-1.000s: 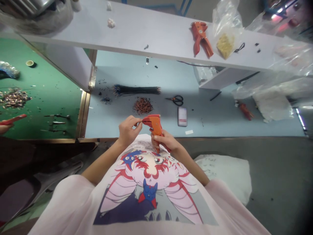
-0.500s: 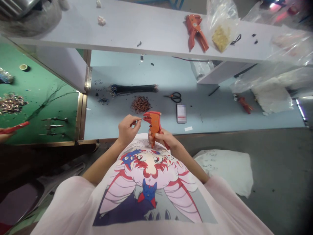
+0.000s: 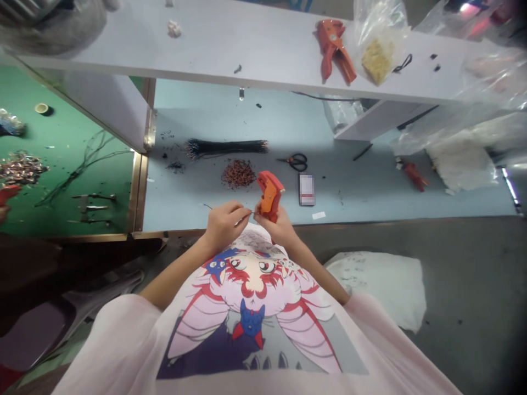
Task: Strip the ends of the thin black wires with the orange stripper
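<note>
The blue table (image 3: 185,192) is the biggest thing, and the pile of copper-coloured bits (image 3: 239,174) sits on it. Past the pile lies a long bundle of dark wires (image 3: 230,146). On the near side of the pile, the left hand (image 3: 226,220) is curled, its finger and thumb pinching one wire. The right hand (image 3: 280,225), near and to the right of the pile, is wrapped around the orange tool (image 3: 269,198), which is just right of the pile. Half a second ago the wire was at the tool's mouth. Now the tool has tipped and the thin wire (image 3: 208,206) is down between both hands, nearer the person than the pile. So the tool's mouth doesn't seem to be working on it now. I can't tell if the right fingertips pinch its end.
</note>
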`<action>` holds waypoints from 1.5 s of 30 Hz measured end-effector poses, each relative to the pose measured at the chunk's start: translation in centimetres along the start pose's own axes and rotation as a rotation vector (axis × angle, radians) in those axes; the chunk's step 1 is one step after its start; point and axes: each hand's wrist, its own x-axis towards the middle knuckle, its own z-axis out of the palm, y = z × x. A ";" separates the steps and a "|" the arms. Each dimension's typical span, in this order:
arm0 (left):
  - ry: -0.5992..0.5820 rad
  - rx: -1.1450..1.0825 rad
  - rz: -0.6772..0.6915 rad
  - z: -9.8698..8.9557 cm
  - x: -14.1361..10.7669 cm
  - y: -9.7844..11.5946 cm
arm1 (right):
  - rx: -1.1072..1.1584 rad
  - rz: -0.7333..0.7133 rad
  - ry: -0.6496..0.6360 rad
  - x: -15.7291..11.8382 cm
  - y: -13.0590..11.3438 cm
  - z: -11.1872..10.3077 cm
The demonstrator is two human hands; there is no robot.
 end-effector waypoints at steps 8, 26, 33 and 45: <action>-0.092 0.020 0.048 0.4 -0.6 0.2 | -0.210 -0.038 -0.007 -0.6 0.6 0.3; -0.230 -0.095 -0.074 0.8 -0.9 -0.7 | 0.344 0.230 0.106 0.4 2.7 -0.4; -0.089 -0.340 -0.513 -0.2 -1.7 -2.6 | 0.235 0.305 0.065 0.5 3.3 -3.4; 0.118 -0.458 -0.630 -0.3 -0.6 -2.0 | -0.066 0.238 -0.149 -0.4 2.6 -2.6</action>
